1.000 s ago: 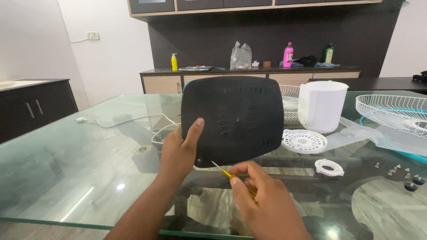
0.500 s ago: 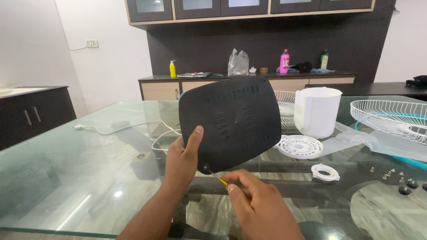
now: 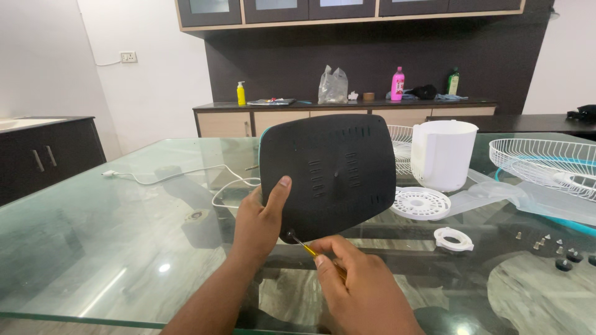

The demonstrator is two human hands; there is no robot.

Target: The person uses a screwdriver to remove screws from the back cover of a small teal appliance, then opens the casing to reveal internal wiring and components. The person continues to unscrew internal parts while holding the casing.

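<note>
1. Centrally, the left hand [image 3: 261, 220] is gripping the lower left edge of a black vented base cover [image 3: 328, 174], thumb lying up its face, fingers hidden behind; the cover is standing nearly upright, tilted slightly, above the glass table [image 3: 112, 248].
2. The right hand [image 3: 363, 288] is pinching a yellow-handled screwdriver [image 3: 308, 248], fingers closed around the handle; its thin shaft is angling up and left, with the tip meeting the cover's bottom edge, just beside the left thumb's base.
3. A teal rim is showing along the cover's left edge.
4. Just right of the cover, a white perforated disc [image 3: 421, 203] is lying flat on the glass, and a small white ring [image 3: 453, 238] is sitting nearer the right hand.
5. Behind the disc, a white plastic housing [image 3: 443, 155] is standing upright.
6. Far right, a white wire fan guard [image 3: 543, 164] is resting beside a translucent fan blade [image 3: 496, 197]; small dark screws [image 3: 562, 255] are lying scattered near the edge.
7. Left of the cover, a white power cord [image 3: 180, 174] is trailing across the table.
</note>
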